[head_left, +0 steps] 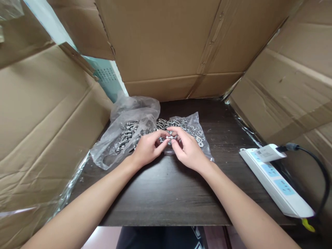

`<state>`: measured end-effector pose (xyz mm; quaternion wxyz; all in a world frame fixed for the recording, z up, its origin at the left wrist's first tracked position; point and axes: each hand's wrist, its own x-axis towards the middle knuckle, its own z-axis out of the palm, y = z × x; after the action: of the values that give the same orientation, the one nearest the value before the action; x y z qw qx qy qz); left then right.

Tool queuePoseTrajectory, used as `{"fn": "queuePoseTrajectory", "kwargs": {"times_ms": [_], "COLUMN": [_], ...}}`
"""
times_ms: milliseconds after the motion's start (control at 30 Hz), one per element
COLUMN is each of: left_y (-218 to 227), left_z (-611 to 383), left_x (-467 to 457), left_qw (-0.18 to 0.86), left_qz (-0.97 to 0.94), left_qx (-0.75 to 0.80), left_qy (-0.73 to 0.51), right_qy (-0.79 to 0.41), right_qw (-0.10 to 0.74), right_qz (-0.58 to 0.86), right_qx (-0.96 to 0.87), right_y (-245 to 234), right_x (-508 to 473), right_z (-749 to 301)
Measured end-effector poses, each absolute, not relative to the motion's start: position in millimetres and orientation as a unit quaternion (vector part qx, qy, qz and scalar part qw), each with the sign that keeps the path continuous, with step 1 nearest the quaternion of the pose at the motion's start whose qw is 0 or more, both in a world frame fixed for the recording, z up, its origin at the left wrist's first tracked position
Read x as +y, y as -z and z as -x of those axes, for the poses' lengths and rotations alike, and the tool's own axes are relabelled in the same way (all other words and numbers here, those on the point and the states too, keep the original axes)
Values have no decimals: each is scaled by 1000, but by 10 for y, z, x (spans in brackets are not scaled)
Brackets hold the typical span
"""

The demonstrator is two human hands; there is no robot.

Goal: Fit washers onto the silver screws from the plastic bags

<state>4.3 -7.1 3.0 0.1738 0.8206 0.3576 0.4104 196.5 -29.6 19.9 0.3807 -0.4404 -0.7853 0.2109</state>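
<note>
Between the fingertips of both hands lies a small silvery bolt [171, 137], held roughly level, with what looks like a washer or nut on its shank. My left hand [149, 147] pinches its left end with thumb and forefinger. From the other side, my right hand [188, 148] closes on the right end. Just beyond my fingers, a heap of metal bolts [163, 123] spreads over the plastic. Loose flat washers [200, 140] lie to the right of my right hand. A clear plastic bag [103, 156] with more bolts sits left of my left hand.
Dark wooden table [160, 200] under everything. Cardboard walls [166, 45] stand at the back and both sides. At the right lies a white power strip [281, 188] with a plugged-in white adapter [268, 154] and a black cable [323, 166].
</note>
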Motion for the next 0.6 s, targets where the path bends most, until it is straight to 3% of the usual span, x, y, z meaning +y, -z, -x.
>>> {"fn": "queuePoseTrajectory", "kwargs": {"times_ms": [200,600], "left_y": [-38,-50], "left_z": [-45,-21], "left_x": [-86,-86], "left_qw": [185,190], "left_qz": [-821,-821], "left_qx": [358,360], "left_qy": [-405,-400], "right_qy": [-229,-218], "right_qw": [345,367], "right_qz": [461,457], "right_qx": [-785,-781], "right_y": [-209,-231], "right_x": [-310,-310], "right_z": [-1986,-1977]}}
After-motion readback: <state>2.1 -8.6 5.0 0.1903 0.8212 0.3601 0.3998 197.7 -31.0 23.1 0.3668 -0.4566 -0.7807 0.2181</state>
